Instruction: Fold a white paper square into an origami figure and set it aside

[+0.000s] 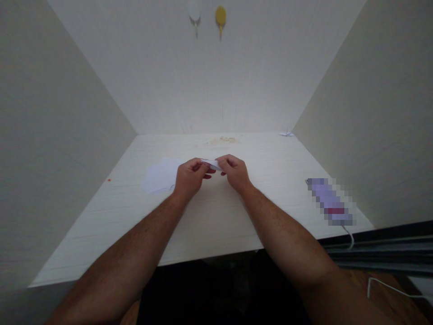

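Note:
A small folded piece of white paper (212, 163) is pinched between both hands just above the white desk (216, 216). My left hand (190, 177) grips its left end with curled fingers. My right hand (234, 172) grips its right end, thumb and fingers pressed together. Loose white paper sheets (158, 177) lie flat on the desk beside and partly behind my left hand.
A blurred-out oblong object (330, 201) with a white cable (348, 237) lies at the desk's right. A small folded paper piece (286, 133) sits in the far right corner. White and yellow hooks (220, 17) hang on the back wall. Walls close in on both sides.

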Demonstrator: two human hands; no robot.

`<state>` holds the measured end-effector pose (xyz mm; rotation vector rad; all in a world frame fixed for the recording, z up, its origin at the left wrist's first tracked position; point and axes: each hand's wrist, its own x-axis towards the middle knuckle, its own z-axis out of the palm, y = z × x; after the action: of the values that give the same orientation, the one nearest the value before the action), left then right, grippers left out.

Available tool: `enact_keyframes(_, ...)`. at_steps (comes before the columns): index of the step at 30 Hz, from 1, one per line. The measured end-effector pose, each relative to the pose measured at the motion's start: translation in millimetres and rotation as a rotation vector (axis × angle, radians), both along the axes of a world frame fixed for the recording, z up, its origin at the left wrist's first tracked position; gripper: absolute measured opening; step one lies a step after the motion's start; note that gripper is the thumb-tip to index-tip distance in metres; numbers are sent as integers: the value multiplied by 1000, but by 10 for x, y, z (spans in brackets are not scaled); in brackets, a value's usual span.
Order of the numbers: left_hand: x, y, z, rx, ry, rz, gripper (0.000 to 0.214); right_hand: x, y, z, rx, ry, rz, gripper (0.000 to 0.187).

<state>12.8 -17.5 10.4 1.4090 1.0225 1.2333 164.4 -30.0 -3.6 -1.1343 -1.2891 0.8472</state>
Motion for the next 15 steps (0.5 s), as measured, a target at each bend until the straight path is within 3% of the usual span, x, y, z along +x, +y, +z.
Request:
enact_keyframes(8, -21, 19, -28, -17, -31, -27, 15, -19, -45, 66, 41, -47, -24, 20)
enact_keyframes(15, -37, 38, -55, -64, -112, -51, 18, -17, -48, 57, -20, 5, 25, 22)
